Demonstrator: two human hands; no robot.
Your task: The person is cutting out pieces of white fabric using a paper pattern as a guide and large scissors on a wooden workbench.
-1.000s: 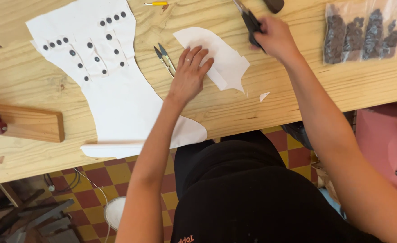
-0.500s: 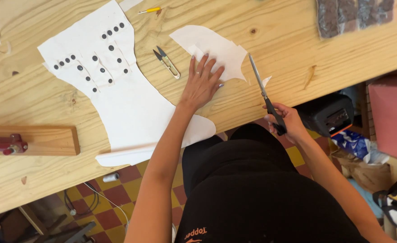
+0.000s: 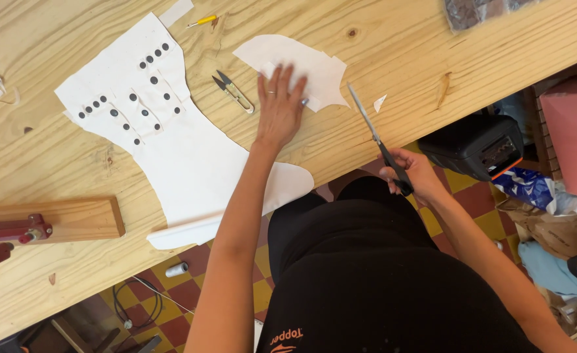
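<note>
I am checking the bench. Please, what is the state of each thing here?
Scissors: blades shut, held in right hand.
Small paper piece: flat, pressed by left hand.
Large pattern: flat, overhanging table edge.
Snips: lying untouched.

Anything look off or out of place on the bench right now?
Mostly tidy. The large white pattern piece overhangs the wooden table at its near edge, and a small paper scrap lies loose near the scissors in the right hand.
</note>
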